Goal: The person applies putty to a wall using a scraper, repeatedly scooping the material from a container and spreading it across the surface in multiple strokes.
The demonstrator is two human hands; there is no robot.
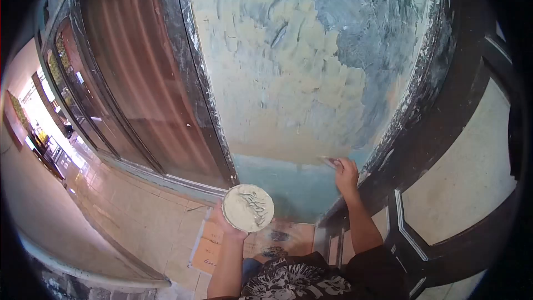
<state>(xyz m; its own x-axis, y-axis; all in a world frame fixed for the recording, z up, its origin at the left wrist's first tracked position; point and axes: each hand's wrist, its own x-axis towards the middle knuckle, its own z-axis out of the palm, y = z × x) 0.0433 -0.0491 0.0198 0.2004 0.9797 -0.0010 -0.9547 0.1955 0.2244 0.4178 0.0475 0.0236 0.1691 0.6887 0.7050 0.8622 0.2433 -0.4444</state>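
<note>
My left hand [226, 223] holds a round plate [248, 207] smeared with pale putty, tilted up towards me at the lower middle. My right hand [346, 173] grips a putty knife [328, 160] whose blade lies against the wall [288, 78] near its lower right. The wall is covered in cream putty over most of its face. Bare teal paint shows at the top right and along the bottom strip.
A dark metal window frame [194, 78] with a brown shutter stands to the left of the wall. Dark metal grille bars [438, 133] run down the right. Cardboard sheets [214, 244] lie on the tiled floor [133, 211] below. A corridor extends far left.
</note>
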